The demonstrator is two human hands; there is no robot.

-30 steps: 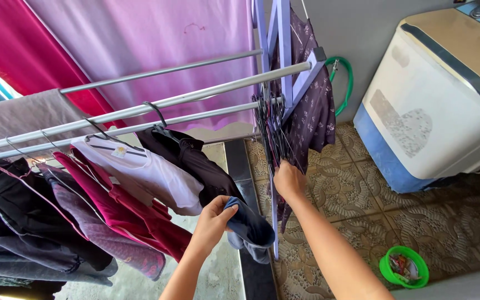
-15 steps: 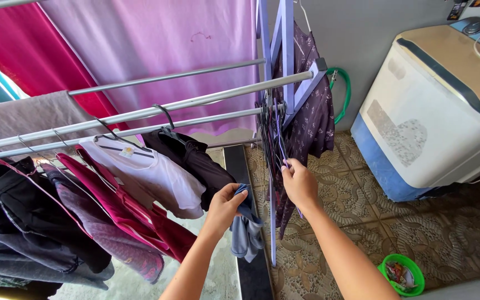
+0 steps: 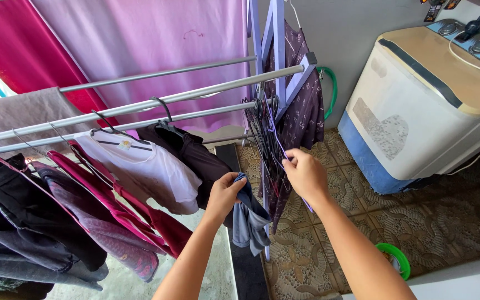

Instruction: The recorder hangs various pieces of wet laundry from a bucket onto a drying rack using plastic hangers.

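Now, laundry corner, head view, items as seen: L hand (image 3: pixel 224 194) clenched on a small grey-blue garment (image 3: pixel 249 219), cloth bunched in the fist, rest hanging below, just in front of the rack's lavender end frame (image 3: pixel 278 33). R hand (image 3: pixel 305 175) at the bunch of empty wire hangers (image 3: pixel 262 139) hung on the lower rail, fingers closed on one thin hanger wire, pinch grip. Change vs 1 s ago: R hand was lower down by the dark patterned garment (image 3: pixel 301 105), has since come up to the hanger bunch; L hand w/ garment has risen too and sits closer to R hand. Reading of that, as a judgement: a hanger is being picked out for the cloth in the L hand, garment not yet on any hanger. Rack: three metal rails (image 3: pixel 195 94) running L to R. On rails, on hangers: white shirt (image 3: pixel 151 166), black top (image 3: pixel 195 158), magenta garments (image 3: pixel 112 200), dark items (image 3: pixel 23 216) at far L. Behind: pink/lilac sheet (image 3: pixel 156 33), grey cloth (image 3: pixel 23 111) draped over a rail. Other: twin-tub washing machine (image 3: pixel 418 105), cream and blue, at R on patterned tile floor (image 3: pixel 440 222); green hose (image 3: pixel 331 89) by the wall; green bowl (image 3: pixel 395 258) on floor near R forearm
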